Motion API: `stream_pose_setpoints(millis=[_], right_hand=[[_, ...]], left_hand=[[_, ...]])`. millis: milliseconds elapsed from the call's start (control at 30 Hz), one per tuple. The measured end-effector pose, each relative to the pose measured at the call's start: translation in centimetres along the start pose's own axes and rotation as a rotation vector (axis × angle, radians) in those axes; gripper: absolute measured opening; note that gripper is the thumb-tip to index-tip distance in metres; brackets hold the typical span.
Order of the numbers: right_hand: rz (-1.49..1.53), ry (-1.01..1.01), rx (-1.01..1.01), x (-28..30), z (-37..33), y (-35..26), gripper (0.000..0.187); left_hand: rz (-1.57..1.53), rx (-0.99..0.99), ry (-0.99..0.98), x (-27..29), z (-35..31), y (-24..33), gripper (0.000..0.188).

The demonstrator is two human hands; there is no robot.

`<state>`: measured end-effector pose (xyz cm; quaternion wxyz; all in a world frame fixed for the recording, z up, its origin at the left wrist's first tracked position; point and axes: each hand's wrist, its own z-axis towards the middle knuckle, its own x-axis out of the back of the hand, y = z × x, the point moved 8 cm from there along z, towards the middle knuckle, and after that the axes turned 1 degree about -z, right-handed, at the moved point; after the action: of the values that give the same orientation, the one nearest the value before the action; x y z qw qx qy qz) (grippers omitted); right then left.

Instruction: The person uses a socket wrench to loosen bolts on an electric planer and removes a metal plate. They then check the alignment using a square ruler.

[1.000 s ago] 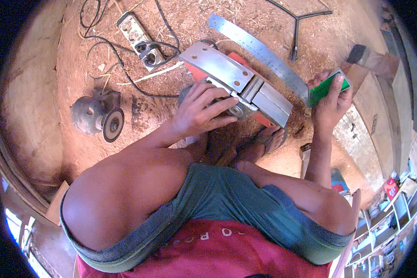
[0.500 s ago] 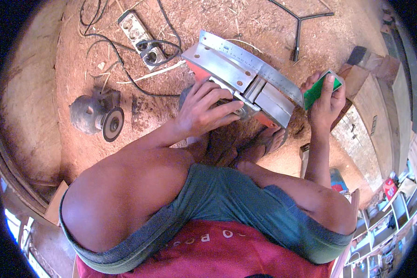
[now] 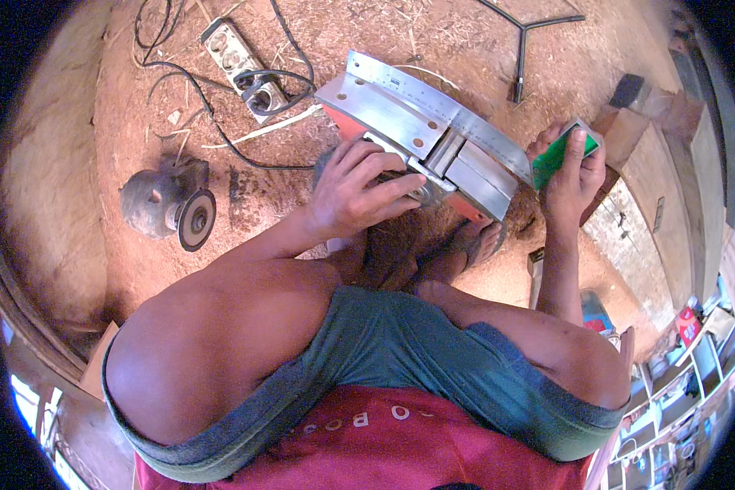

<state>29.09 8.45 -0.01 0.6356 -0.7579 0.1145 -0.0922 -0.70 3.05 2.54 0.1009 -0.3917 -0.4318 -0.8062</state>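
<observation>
An electric hand planer (image 3: 380, 113) with an orange body is turned over so that its metal sole faces up. My left hand (image 3: 363, 180) is wrapped round its near side, fingers at the metal fittings by the cutter slot. Along the planer's far edge, the ruled steel blade of a try square (image 3: 420, 94) stands on edge against the sole. My right hand (image 3: 572, 180) grips the green handle of that square, thumb on top, just beyond the planer's right end. The planer's underside is mostly hidden behind my left hand.
A bench grinder (image 3: 149, 202) with a thin disc sits on the sawdust-strewn ground at left. Behind it lies a white power strip (image 3: 235, 61) with black cables. A black forked rod (image 3: 521, 59) is at the far right, and wooden boards (image 3: 645, 163) lie beyond my right hand.
The view has shifted very slightly. Both hands keep their grips, and the try square stays against the planer's sole.
</observation>
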Motion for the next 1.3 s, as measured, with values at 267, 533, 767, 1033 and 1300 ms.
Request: stream_pose_setpoints(millis=[267, 533, 767, 1033, 1300], right_hand=[[-0.116, 0.02, 0.002, -0.1, -0.4, 0.5, 0.026], [0.0, 0.013, 0.041, -0.6, -0.8, -0.3, 0.031], [-0.006, -0.045, 0.013, -0.8, -0.7, 0.6, 0.023], [-0.046, -0.05, 0.016, -0.6, -0.7, 0.6, 0.025], [-0.055, -0.05, 0.019, -0.5, -0.8, 0.4, 0.026]], left_hand=[[0.0, -0.022, 0.016, 0.4, 0.7, 0.4, 0.041], [-0.013, -0.026, -0.024, 0.1, 0.6, 0.3, 0.044], [0.0, -0.016, -0.036, 0.4, 0.7, 0.3, 0.044], [0.008, -0.028, -0.031, 0.3, 0.6, 0.3, 0.043], [0.008, -0.019, -0.036, 0.2, 0.7, 0.3, 0.044]])
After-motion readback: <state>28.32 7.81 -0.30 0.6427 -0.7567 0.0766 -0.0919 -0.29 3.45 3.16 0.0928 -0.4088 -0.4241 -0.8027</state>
